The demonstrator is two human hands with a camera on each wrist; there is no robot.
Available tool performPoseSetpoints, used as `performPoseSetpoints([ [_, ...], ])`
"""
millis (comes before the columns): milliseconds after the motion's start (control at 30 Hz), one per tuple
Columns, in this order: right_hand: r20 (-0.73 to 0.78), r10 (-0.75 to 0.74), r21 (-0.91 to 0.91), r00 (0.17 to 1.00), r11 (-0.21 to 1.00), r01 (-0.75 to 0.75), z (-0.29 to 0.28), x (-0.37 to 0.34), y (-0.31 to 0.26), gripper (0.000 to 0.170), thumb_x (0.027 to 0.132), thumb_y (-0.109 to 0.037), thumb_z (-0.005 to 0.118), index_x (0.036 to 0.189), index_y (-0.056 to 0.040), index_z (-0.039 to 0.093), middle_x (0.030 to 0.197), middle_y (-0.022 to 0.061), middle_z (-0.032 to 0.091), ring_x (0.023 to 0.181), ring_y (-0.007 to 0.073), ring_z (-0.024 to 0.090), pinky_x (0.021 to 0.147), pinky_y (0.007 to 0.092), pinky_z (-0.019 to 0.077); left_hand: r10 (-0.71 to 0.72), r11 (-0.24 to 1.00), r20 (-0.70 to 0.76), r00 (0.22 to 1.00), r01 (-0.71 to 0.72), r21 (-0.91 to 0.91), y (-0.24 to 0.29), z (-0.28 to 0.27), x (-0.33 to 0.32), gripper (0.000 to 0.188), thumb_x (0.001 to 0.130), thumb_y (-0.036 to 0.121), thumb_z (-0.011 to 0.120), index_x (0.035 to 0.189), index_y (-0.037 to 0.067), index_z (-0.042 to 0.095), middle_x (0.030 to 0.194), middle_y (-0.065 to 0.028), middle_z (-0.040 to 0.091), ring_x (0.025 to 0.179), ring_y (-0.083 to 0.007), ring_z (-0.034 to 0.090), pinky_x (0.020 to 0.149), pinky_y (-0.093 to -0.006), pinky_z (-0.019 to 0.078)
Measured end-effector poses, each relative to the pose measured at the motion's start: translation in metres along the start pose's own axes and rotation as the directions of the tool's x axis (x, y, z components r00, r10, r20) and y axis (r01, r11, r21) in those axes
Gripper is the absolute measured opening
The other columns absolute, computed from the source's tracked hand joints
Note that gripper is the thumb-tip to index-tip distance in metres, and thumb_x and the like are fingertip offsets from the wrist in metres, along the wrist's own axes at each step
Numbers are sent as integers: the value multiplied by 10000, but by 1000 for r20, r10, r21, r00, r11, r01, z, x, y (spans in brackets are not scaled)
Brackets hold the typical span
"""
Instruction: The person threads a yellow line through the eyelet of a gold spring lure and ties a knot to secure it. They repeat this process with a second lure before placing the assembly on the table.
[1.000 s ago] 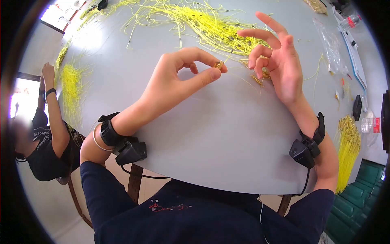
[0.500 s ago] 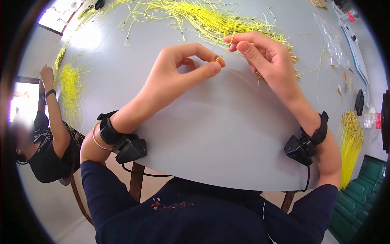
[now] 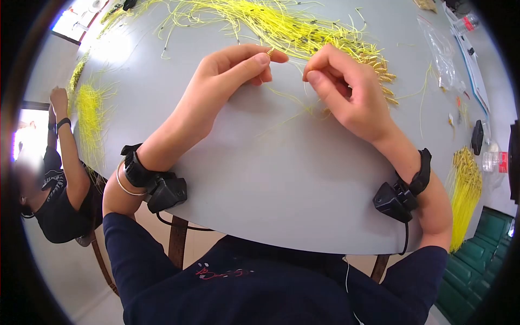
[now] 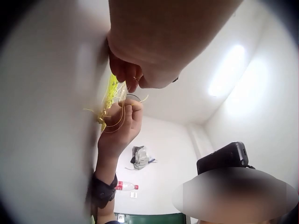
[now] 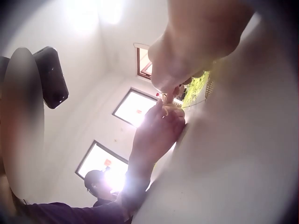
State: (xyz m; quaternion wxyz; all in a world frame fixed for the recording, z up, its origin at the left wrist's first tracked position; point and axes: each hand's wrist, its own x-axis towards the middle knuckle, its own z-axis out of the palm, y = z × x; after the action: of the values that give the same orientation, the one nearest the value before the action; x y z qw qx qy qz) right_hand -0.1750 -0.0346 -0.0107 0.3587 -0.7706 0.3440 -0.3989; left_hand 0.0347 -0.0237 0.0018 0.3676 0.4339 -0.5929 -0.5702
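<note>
My left hand [image 3: 219, 76] pinches a small gold coil spring [image 3: 270, 52] between thumb and index finger, held over the grey table. To its right, my right hand [image 3: 355, 95] has thumb and index fingertips pressed together on a thin yellow cord [image 3: 306, 89]. Loose cord loops hang around the right hand in the left wrist view, which also shows the left fingers [image 4: 133, 77] close above it. Another gold spring [image 5: 210, 88] shows below the right hand in the right wrist view. The cord's end is hidden by the fingers.
A pile of yellow cords [image 3: 281, 24] lies across the far side, ending in several gold springs [image 3: 385, 81] behind the right hand. More yellow bundles lie at the right edge [image 3: 467, 179] and left edge [image 3: 92, 114]. A plastic bag [image 3: 441, 59] lies far right. Another person [image 3: 59, 195] sits left.
The left hand has moved up and left with the spring. The right hand, spread open a second ago, has come down and inward, its thumb and index finger closing together on the cord.
</note>
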Motion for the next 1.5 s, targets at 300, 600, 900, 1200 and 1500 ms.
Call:
performPoseSetpoints([
  [300, 129, 1, -228, 992, 973, 28, -1, -1, -4, 45, 728, -91, 561, 750, -90, 522, 526, 53, 507, 441, 198, 494, 441, 298, 362, 73, 992, 41, 996, -77, 103, -2, 4, -1, 315, 930, 255, 459, 1011, 5, 631, 726, 38, 530, 739, -32, 478, 688, -174, 388],
  [600, 161, -32, -278, 986, 957, 77, 0, -2, -3, 50, 715, -90, 555, 738, -98, 512, 530, 55, 511, 461, 229, 522, 446, 315, 381, 45, 987, 56, 997, -52, 149, -1, 4, -2, 308, 933, 254, 456, 1019, 21, 639, 725, 49, 534, 712, -25, 473, 654, -167, 378],
  [900, 169, -34, -301, 985, 950, 84, 1, -2, -2, 51, 708, -100, 562, 737, -97, 520, 539, 57, 527, 471, 238, 538, 446, 327, 394, 43, 989, 82, 996, -54, 137, -3, 3, -2, 293, 933, 239, 463, 1033, 26, 637, 725, 43, 541, 736, -23, 473, 676, -165, 367],
  [1200, 119, 17, -273, 993, 962, 16, 3, -2, -3, 53, 773, -126, 583, 774, -87, 548, 558, 62, 546, 473, 220, 541, 448, 309, 390, 34, 988, 96, 995, -48, 148, -2, 2, -2, 282, 928, 220, 479, 1040, 4, 622, 731, 28, 548, 745, -33, 486, 690, -176, 384],
  [1500, 22, -56, -180, 998, 982, 59, 4, 1, -3, 126, 827, -87, 604, 937, -72, 545, 542, 50, 516, 454, 176, 483, 447, 277, 350, 11, 975, 107, 994, -34, 219, -2, 3, -4, 224, 898, 184, 547, 947, -21, 624, 845, -43, 630, 724, -62, 537, 723, -208, 430],
])
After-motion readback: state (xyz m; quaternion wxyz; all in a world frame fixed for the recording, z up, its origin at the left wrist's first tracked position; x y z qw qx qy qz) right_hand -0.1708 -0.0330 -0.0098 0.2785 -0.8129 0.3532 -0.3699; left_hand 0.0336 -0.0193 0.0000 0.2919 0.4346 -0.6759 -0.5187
